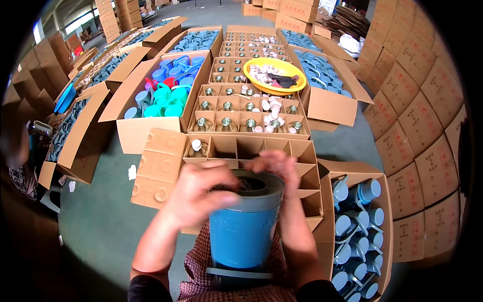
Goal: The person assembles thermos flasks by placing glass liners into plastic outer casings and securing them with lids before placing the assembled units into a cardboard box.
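Observation:
A blue thermos flask casing (240, 236) with a wide grey rim stands in front of my checked apron, its opening facing up. Inside the opening is a dark round part that I cannot make out. My left hand (201, 191) is at the left of the rim, thumb and fingers bent over it and blurred. Across from it, my right hand (279, 171) curves beside the far right of the rim, its fingers smeared by motion. Whether either hand grips the rim cannot be told. Just beyond stands a divided carton (226, 163) with a white-capped glass bottle (196, 147) in one cell.
Farther off, divided cartons (239, 108) hold several glass liners under a yellow basin (275, 90) of white caps. Cartons of blue (357, 236) and coloured flask parts (171, 93) flank them. Stacked boxes (402, 151) wall the right; another person (20, 146) is at the left edge.

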The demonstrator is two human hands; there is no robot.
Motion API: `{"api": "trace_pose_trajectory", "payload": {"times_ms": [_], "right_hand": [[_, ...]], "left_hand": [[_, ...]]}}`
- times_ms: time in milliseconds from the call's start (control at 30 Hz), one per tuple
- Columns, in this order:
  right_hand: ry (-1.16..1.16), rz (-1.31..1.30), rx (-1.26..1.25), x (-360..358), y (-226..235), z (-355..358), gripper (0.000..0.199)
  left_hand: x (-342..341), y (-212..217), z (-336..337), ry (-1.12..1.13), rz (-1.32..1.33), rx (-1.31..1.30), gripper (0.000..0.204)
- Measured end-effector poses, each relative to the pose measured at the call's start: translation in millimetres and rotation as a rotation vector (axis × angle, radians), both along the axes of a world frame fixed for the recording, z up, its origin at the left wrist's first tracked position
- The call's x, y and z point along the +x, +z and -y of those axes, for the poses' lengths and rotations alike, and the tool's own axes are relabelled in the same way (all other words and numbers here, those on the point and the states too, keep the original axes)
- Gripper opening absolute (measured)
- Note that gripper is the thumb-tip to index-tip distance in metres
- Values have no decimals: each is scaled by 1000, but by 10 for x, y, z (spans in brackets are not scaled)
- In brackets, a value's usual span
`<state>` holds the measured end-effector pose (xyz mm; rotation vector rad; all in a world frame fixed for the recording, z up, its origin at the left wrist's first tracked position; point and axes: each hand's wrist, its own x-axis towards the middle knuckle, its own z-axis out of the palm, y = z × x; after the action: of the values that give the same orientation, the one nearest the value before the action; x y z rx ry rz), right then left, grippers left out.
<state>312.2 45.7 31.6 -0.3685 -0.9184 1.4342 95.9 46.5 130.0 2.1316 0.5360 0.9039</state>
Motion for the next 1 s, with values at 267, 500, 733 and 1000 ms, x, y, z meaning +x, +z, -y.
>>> {"api": "trace_pose_trajectory", "payload": {"times_ms": [267,500,733,1000], "right_hand": [[-185,431,-16,-225,509,312,25],[-27,419,133,-7,875,556,19],[285,1106,131,146,1678,748,25],[-170,1794,-25,484,1543,891,29]], "left_hand": [[-42,-486,-14,-35,442,-12,38],[194,-722,33,52,781,-480,45],[721,-1256,678,34,406,-1394,34],[418,-1252,1199,369,39,-482,32]]}}
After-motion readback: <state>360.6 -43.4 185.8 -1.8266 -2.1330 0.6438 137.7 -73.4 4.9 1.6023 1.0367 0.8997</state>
